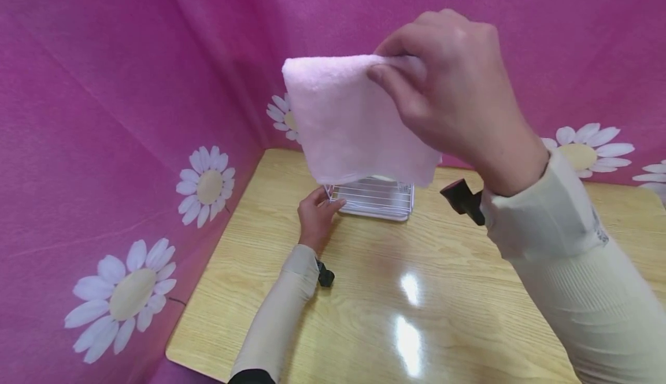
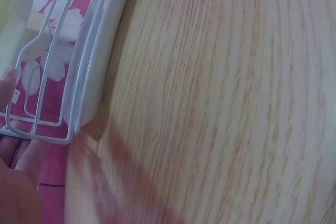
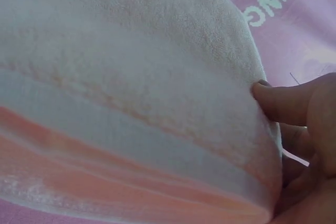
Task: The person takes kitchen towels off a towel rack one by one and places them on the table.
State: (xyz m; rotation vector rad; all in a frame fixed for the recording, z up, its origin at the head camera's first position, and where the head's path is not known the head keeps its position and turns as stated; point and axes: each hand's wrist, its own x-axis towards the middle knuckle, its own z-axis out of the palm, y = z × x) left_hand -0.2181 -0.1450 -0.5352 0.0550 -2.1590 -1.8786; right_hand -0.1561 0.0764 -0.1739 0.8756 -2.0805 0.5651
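Note:
My right hand (image 1: 458, 77) pinches the top edge of a folded pale pink towel (image 1: 354, 118) between thumb and fingers. The towel hangs raised above the far part of the table and hides the back of a white wire rack (image 1: 373, 216). In the right wrist view, the thumb presses on the towel's fuzzy side (image 3: 147, 51), and its lower layers hang apart. Down on the table, my left hand (image 1: 316, 219) grips the left end of the rack. The left wrist view shows thumb and fingers around the rack's wires, above its white tray (image 2: 97, 66).
The rack stands on a light wooden table (image 1: 374, 268) with a rounded corner at the near left. Pink cloth walls (image 1: 130, 112) with white daisies (image 1: 130, 294) enclose the left and back sides. A pale green thing (image 2: 13, 19) is partly visible inside the rack.

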